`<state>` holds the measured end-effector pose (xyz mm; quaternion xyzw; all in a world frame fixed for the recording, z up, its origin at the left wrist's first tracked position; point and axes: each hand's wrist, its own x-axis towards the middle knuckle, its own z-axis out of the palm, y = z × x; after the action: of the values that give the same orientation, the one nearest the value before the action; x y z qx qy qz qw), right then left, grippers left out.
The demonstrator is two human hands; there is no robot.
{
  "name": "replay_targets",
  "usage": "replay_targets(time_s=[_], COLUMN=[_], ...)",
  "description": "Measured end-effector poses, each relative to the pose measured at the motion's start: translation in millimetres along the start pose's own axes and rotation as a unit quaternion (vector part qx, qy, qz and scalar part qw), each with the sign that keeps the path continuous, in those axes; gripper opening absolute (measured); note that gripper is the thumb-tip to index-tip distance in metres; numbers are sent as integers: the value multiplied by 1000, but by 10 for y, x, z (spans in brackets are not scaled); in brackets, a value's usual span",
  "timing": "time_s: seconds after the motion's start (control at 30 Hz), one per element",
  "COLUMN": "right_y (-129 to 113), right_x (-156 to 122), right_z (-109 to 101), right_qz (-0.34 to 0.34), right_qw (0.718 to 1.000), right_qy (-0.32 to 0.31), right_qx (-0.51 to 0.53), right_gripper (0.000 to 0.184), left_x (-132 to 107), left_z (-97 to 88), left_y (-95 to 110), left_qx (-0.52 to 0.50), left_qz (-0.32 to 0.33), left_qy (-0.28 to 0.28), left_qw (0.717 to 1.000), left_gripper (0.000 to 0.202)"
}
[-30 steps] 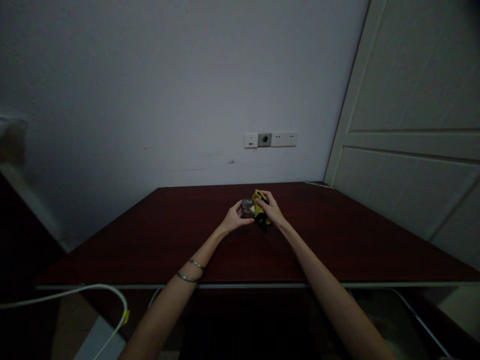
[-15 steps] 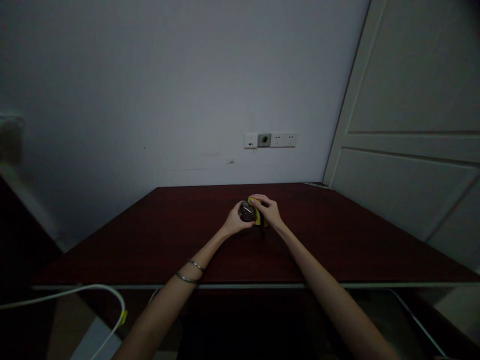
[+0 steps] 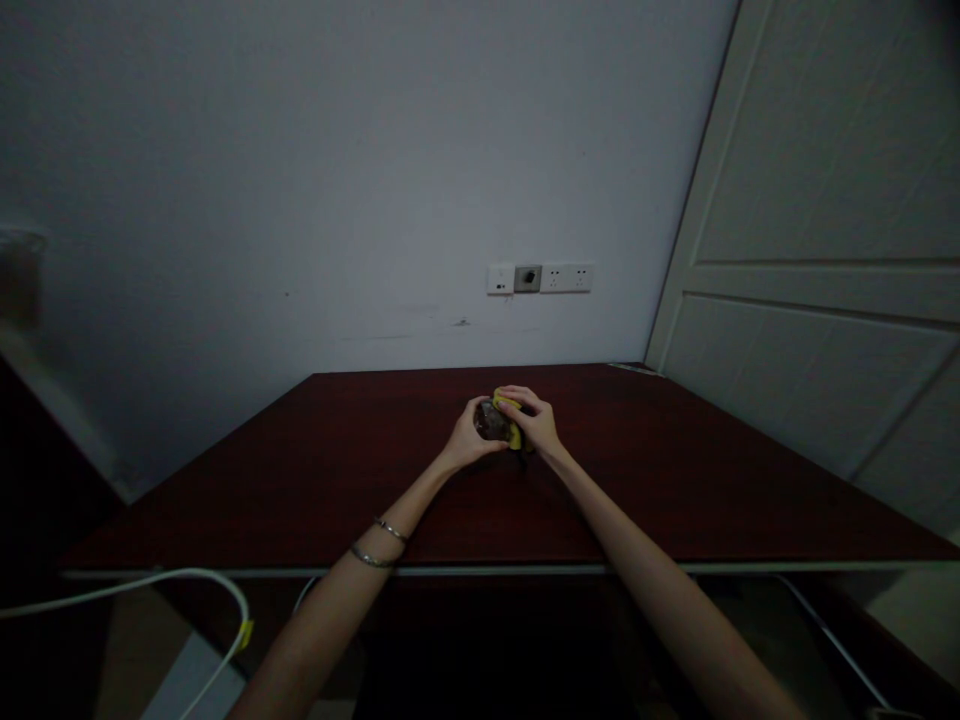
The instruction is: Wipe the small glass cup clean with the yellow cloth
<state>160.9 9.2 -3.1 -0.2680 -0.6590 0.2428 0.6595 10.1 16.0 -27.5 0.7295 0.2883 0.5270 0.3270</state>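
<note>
Both my arms reach out over a dark red-brown table. My left hand, two thin bangles on its wrist, is closed around a small dark rounded object. My right hand presses a yellow cloth against that object's right side, fingers curled over the cloth's top. The two hands meet just above the tabletop, at its middle and towards the back. The dim light leaves me unsure what the object is.
A pale wall stands behind the table with a row of sockets. A white panelled door closes off the right. A white cable loops below the table's front edge at the left.
The yellow cloth, hanging looser from my right hand a second ago, is now bunched tight against the dark object. The hands have drawn closer together and shifted slightly left.
</note>
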Motion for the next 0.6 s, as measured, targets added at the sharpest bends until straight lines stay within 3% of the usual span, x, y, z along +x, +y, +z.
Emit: replay_targets(time_s=[0.2, 0.27, 0.5, 0.6], right_y=[97, 119, -24, -76], right_x=[15, 20, -39, -59], right_z=[21, 21, 44, 54], right_qz=[137, 154, -25, -54], right_qw=[988, 985, 999, 996], right_qy=[51, 55, -1, -13], right_qx=[44, 50, -42, -71], right_gripper=[33, 35, 18, 17], left_x=[-12, -12, 11, 8], left_z=[-11, -17, -70, -79], left_y=[69, 91, 50, 54], left_qx=[15, 23, 47, 52], left_qz=[19, 15, -22, -13], left_qy=[-24, -31, 3, 2], left_qw=[999, 999, 999, 999], left_gripper=[82, 82, 85, 85])
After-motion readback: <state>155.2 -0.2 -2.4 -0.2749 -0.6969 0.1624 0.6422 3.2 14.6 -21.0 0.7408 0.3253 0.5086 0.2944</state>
